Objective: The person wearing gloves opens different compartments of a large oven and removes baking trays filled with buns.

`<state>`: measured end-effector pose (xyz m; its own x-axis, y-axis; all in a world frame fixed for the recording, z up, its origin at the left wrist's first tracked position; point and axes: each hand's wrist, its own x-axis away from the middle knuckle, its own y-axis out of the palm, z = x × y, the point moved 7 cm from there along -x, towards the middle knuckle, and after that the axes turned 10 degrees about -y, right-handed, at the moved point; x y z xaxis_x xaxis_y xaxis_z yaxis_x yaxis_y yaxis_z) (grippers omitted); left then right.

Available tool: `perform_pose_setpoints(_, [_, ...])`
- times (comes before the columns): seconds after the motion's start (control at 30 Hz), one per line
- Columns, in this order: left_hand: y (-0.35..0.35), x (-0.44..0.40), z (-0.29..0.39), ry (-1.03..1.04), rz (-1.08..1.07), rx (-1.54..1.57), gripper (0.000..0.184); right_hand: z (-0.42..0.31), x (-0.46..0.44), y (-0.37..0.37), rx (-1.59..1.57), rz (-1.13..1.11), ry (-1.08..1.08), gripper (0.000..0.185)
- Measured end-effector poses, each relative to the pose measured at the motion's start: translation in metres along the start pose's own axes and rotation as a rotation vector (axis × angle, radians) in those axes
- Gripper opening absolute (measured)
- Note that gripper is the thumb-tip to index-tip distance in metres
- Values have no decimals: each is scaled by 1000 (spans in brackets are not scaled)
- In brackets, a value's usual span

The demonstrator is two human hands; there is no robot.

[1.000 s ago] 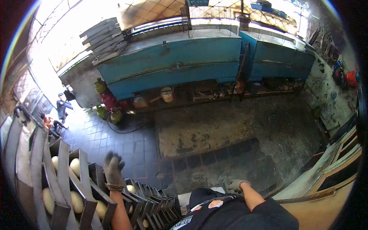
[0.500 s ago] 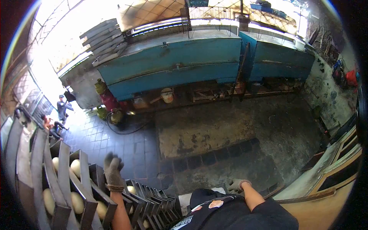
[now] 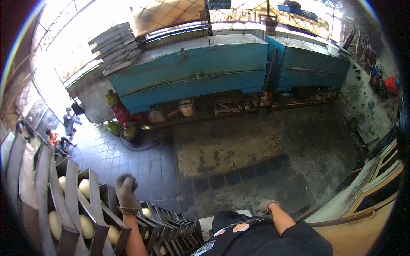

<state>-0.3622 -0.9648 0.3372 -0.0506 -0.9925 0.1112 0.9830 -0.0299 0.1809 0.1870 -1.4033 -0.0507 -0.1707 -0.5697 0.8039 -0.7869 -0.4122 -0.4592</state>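
My left hand (image 3: 127,194), in a grey-brown knit glove with darker fingertips, is raised at the lower left beside the metal tins. Its fingers point up and slightly bent, and I see nothing in them. Long, narrow dark metal tins (image 3: 96,209) stand in rows under and left of that arm. Pale rounded pieces like dough (image 3: 84,187) lie inside several of them. My right hand (image 3: 264,206), also gloved, lies low by my lap with its fingers loosely stretched and no object visible in it.
A long blue metal cabinet (image 3: 192,68) spans the far side. Gas cylinders (image 3: 128,131) with a hose and a white bucket (image 3: 186,107) stand before it. Stacked metal trays (image 3: 114,46) are at upper left. Two people (image 3: 69,121) are by the bright doorway. A wooden frame (image 3: 376,183) is at right.
Both gloved hands stay nearly in place; the left fingers shift very slightly. The tins and pale pieces have not moved.
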Motion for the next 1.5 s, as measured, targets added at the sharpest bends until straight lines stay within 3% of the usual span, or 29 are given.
perform_pose_setpoints(0.33, [-1,0,-2,9,-16,7,26,-26,33,-5,-69,-64,-51,52])
perform_pose_setpoints(0.43, [2,2,2,18,-17,-14,28,-6,1,3,86,17,-88,55])
perform_pose_setpoints(0.53, [6,6,6,4,26,-14,31,4,-12,10,-4,-62,-54,68])
perform_pose_setpoints(0.67, [7,9,7,8,27,-15,33,17,-29,20,-5,-56,-63,68])
perform_pose_setpoints(0.73, [4,7,7,15,28,-26,33,5,-14,12,15,-36,-51,51])
perform_pose_setpoints(0.77, [3,4,5,15,18,-26,32,3,-11,10,15,-35,-52,51])
perform_pose_setpoints(0.83, [0,0,1,14,7,-26,32,0,-4,8,-54,-80,-13,69])
perform_pose_setpoints(0.87, [-1,0,1,17,9,-20,32,-5,3,5,-55,-80,-13,69])
perform_pose_setpoints(0.93, [-1,1,1,20,12,-15,31,-16,13,-2,11,-30,-29,51])
perform_pose_setpoints(1.5, [1,1,0,19,-4,7,29,-24,21,-4,-51,-26,-61,52])
